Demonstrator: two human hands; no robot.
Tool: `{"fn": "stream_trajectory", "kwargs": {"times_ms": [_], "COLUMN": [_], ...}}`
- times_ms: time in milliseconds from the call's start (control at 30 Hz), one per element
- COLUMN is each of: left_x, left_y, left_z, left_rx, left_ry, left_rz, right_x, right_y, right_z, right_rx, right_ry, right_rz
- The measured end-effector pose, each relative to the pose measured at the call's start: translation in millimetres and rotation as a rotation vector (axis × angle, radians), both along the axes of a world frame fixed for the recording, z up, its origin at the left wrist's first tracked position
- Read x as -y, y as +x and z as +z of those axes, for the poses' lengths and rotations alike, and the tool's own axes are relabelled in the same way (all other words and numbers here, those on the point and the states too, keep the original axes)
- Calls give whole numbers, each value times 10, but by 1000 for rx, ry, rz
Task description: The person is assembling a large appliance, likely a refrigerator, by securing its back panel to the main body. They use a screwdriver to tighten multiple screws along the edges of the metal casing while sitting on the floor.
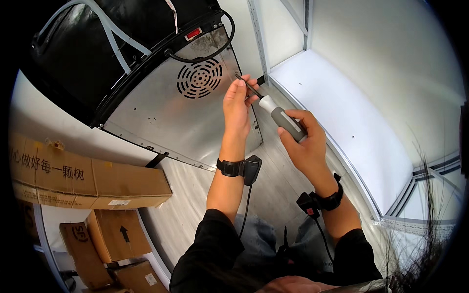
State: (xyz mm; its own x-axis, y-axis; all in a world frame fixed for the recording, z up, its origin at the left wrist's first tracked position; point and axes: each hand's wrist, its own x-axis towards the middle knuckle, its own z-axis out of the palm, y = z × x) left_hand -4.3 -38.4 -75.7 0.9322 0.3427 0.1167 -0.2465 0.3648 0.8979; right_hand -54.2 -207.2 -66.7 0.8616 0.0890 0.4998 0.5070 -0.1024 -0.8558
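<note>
A screwdriver [287,122] with a grey and white handle slants up and left toward the edge of a metal panel [161,112]. My right hand [310,146] is wrapped round its handle. Near the tip, my left hand [237,105] has thumb and fingers closed about the dark shaft. The tip lies close to a small screw at the panel's right edge; whether it touches cannot be made out. A round pattern of vent slots [199,78] pierces the panel, which belongs to a black-bodied appliance [107,39].
On the appliance are a red switch [193,33], a black cable [233,36] and grey tubes [110,34]. Cardboard boxes [119,237] stand at lower left, below a long carton [132,181]. To the right is a white shelf [342,117] in a metal frame.
</note>
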Motion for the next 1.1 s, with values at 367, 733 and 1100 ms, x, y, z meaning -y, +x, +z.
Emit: {"fn": "stream_trajectory", "kwargs": {"times_ms": [367,733,1100], "left_x": [10,-18,-70], "left_y": [33,47,-49], "left_z": [10,0,121], "left_rx": [-50,-56,-44], "left_ry": [177,165,62], "left_rz": [84,106,-123], "right_x": [3,-6,15], "right_y": [2,-17,46], "right_z": [25,136,184], "right_rx": [-95,-256,356], "right_ry": [62,132,-248], "right_rz": [-12,57,-73]}}
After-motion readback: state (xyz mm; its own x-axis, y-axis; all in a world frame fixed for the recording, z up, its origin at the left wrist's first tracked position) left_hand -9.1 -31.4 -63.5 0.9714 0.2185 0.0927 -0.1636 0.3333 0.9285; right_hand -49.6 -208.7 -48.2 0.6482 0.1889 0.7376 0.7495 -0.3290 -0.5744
